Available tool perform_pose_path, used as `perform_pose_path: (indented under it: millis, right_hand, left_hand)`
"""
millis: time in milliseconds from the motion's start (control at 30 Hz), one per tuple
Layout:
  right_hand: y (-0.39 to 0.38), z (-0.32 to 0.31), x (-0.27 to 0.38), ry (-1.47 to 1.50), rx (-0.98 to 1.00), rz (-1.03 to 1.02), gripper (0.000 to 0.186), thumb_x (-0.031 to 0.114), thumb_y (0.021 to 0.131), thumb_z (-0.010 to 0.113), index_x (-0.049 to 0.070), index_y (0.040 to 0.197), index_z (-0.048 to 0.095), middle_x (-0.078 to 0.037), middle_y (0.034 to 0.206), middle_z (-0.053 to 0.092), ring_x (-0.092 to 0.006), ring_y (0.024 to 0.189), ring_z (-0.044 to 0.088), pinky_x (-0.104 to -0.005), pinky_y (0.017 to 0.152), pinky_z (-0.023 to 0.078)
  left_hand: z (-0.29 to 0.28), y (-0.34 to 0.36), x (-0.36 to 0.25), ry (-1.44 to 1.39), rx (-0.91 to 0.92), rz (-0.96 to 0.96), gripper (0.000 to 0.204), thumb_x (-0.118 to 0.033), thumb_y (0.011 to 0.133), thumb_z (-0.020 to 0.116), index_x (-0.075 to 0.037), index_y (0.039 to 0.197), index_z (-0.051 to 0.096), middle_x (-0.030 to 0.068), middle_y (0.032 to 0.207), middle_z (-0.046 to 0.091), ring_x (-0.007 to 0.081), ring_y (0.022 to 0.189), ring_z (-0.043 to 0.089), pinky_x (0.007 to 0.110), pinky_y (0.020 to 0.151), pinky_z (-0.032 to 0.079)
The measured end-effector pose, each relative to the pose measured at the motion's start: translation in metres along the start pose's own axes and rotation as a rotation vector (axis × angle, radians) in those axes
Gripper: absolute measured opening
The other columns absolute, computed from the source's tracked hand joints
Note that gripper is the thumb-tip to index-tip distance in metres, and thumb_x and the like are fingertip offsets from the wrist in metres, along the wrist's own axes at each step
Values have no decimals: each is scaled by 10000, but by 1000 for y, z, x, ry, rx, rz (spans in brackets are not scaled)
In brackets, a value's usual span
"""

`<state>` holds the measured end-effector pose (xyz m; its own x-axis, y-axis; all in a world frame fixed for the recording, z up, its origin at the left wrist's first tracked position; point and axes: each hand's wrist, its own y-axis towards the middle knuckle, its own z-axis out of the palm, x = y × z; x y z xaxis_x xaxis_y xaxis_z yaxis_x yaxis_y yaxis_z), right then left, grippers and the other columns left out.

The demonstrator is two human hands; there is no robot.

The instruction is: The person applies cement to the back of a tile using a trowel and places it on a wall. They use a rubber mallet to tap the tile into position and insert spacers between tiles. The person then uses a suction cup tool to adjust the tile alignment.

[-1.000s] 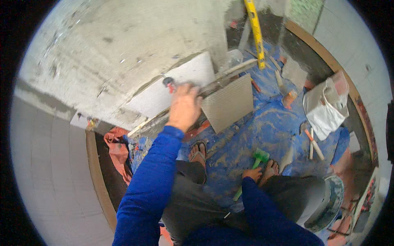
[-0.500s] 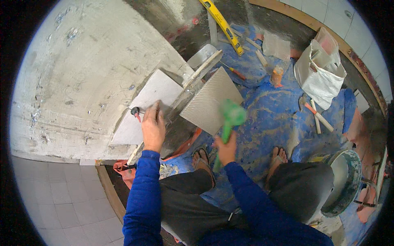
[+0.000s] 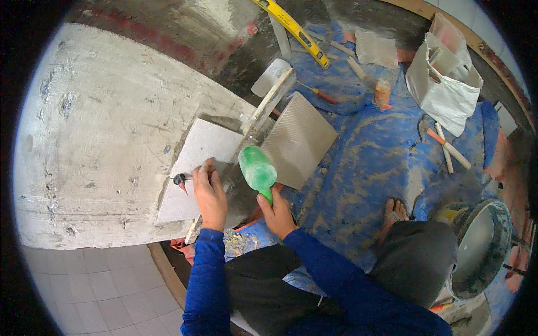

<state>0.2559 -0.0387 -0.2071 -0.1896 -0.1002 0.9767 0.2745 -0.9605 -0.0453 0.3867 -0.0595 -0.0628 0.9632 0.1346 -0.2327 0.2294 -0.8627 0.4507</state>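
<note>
My right hand grips the handle of a green mallet, its head raised near the pale wall's edge. My left hand lies with its fingers apart against a whitish square tile set on the rough pale surface. Close to those fingers, a small black-and-red tool rests at the tile's edge; its exact kind is unclear. Beyond the mallet, a second tile with a ridged face leans beside a long mortar-smeared strip.
A dusty blue sheet covers the floor. On it lie a yellow spirit level, a screwdriver, a hammer and wooden sticks. A white sack stands far right; a dark bucket is beside my right knee.
My right hand has lifted the mallet up and left toward the tile under my left hand. My left hand stays on the tile, and the view has shifted slightly.
</note>
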Motion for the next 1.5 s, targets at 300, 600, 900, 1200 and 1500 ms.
perform_pose_path:
  millis: [300, 600, 900, 1200, 1500]
  right_hand:
    - [30, 17, -3, -137, 90, 5, 639, 501, 1043, 557, -116, 1208, 549, -365, 925, 678, -544, 884, 666, -595, 778, 498]
    - [9, 4, 8, -70, 40, -43, 509, 413, 1050, 573, -64, 1229, 573, -329, 962, 678, -535, 935, 647, -549, 788, 501]
    - [22, 30, -3, -59, 57, 28, 585, 452, 1055, 557, -100, 1248, 561, -318, 844, 676, -501, 838, 682, -545, 725, 504]
    - [15, 29, -9, -31, -50, -180, 529, 410, 1050, 584, -87, 1231, 573, -329, 908, 683, -510, 899, 679, -526, 774, 513]
    - [11, 22, -13, -34, 8, -126, 548, 437, 1032, 601, -84, 1201, 602, -322, 915, 705, -507, 927, 689, -561, 834, 519]
  left_hand:
    - [0, 3, -5, 56, -3, 42, 345, 13, 973, 577, 25, 1315, 622, 201, 1159, 635, 337, 1038, 662, 418, 913, 526]
    - [-1, 18, -6, -5, -51, 51, 314, 13, 1004, 560, -21, 1293, 676, 165, 1053, 686, 297, 963, 683, 369, 861, 537]
    - [0, 19, -7, 24, -52, 44, 317, 15, 1007, 552, -11, 1295, 680, 169, 1053, 691, 295, 956, 695, 367, 840, 550]
    - [-2, 19, -6, 27, -40, 52, 305, 16, 1013, 554, -2, 1286, 689, 182, 1067, 705, 296, 975, 711, 365, 843, 559]
    - [-1, 22, -11, -18, -39, -36, 280, 24, 999, 565, 11, 1240, 708, 168, 1049, 716, 292, 956, 717, 364, 843, 563]
